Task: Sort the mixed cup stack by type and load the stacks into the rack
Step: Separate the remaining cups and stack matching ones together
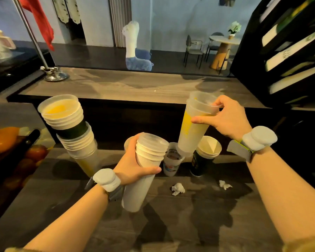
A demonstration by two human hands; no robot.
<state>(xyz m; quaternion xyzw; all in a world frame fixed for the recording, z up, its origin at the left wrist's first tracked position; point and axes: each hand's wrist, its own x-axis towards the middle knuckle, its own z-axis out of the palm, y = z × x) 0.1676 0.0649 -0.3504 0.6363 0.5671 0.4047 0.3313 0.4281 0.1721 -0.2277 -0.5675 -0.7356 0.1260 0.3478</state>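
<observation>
My left hand (133, 167) grips a stack of white paper cups (144, 171) with a clear plastic cup on top, held above the dark wooden counter (171, 224). My right hand (225, 118) holds a short stack of clear plastic cups with yellow print (193, 130), tilted, fingers curled over the rim. A tall leaning mixed stack (71, 128) of white, dark and clear cups stands at the left. Between my hands stand a printed clear cup (172, 163) and a dark green paper cup stack (204, 157).
Two crumpled tissue scraps (178, 189) (224, 184) lie on the counter. A fruit picture panel (11, 151) is at the left. A raised bar ledge (135, 86) runs behind, with a flagpole base (55, 74). Dark shelving (289, 57) rises at the right.
</observation>
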